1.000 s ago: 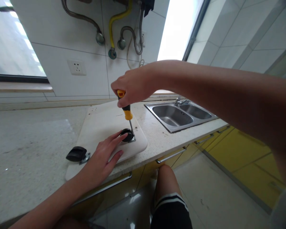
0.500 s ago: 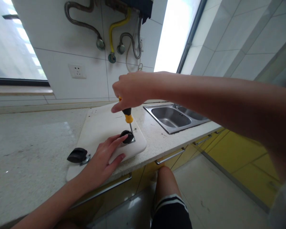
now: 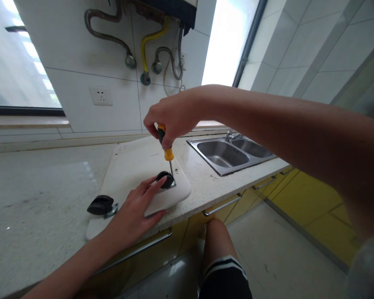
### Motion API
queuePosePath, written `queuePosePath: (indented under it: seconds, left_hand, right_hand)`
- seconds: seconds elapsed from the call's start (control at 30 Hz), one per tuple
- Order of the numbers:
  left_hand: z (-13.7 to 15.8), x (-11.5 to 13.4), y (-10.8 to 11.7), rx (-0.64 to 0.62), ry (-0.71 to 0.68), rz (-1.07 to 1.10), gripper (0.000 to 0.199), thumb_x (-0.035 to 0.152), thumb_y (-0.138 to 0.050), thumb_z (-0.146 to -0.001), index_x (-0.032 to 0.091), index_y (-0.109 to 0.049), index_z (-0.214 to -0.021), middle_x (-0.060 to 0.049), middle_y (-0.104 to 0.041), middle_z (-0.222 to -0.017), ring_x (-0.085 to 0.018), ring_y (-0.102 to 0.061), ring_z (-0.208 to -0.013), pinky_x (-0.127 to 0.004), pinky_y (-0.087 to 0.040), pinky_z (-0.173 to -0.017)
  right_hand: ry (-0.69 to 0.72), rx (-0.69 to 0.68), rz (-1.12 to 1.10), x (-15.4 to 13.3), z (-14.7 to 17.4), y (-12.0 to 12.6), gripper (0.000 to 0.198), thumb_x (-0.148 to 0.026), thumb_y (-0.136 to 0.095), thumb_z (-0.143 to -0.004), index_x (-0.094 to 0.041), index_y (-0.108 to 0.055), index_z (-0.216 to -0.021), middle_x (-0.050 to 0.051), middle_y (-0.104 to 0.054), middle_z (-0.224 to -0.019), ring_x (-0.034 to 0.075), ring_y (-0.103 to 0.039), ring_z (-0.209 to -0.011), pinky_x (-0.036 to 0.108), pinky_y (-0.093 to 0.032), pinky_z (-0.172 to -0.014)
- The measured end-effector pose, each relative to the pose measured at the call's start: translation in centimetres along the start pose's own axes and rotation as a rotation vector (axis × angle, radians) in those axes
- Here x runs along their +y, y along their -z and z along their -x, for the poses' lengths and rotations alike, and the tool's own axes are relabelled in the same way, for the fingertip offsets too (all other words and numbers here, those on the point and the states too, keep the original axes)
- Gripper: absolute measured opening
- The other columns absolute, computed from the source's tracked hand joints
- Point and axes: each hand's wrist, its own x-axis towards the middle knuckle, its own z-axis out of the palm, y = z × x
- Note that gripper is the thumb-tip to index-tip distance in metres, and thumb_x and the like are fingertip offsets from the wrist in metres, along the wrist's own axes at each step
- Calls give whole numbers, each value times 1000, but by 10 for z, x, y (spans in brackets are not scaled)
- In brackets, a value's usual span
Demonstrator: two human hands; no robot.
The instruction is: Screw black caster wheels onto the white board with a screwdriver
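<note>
My right hand [image 3: 171, 120] is closed around the handle of a yellow-and-black screwdriver [image 3: 168, 154]. The screwdriver stands nearly upright, its metal shaft reaching down to the mounting plate of a black caster wheel [image 3: 164, 179]. That caster sits near the right end of a white board [image 3: 134, 162] lying on the counter. My left hand [image 3: 137, 207] is open, a fingertip touching the caster and the thumb spread along the board's near edge. A second black caster [image 3: 101, 205] with a metal plate is at the board's left end. The screwdriver tip's exact contact is too small to make out.
A steel double sink [image 3: 222, 153] is set into the speckled counter [image 3: 34, 187] on the right. Drawer handles [image 3: 222, 204] stick out below the counter's front edge, near my knee [image 3: 218, 236]. Hoses [image 3: 148, 45] and a wall socket [image 3: 100, 96] are behind.
My right hand's fingers have closed lower around the screwdriver handle, and the wrist has turned and risen. The left thumb has shifted slightly down and right, while the board stays in place.
</note>
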Motion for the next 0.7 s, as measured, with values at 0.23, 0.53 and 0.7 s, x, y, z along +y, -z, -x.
queuePosePath:
  seconds: [0.23, 0.53, 0.7]
  left_hand:
    - [0, 0, 0, -7, -4, -9, 85, 34, -71, -106, 47, -26, -177, -9, -50, -170, -36, -61, -146, -59, -55, -122]
    - [1, 0, 1, -6, 5, -18, 85, 34, -71, -107, 48, -25, -177, -7, -50, -171, -36, -61, -147, -59, -55, -122]
    - [1, 2, 2, -12, 3, -21, 86, 33, -72, -106, 49, -25, -176, -8, -50, -171, -36, -60, -147, -60, -54, -122]
  right_hand:
    - [-64, 64, 62, 0, 1, 1, 44, -52, -86, -92, -17, -80, -117, 6, -74, -95, 27, -72, -101, 39, -50, -89]
    - [-38, 70, -12, 0, -3, -1, 46, -59, -75, -100, -15, -80, -111, 4, -74, -88, 18, -69, -78, 35, -49, -79]
    - [-30, 108, -18, 2, -1, 4, 48, -58, -82, -95, -13, -79, -113, 4, -75, -85, 17, -70, -75, 33, -51, -78]
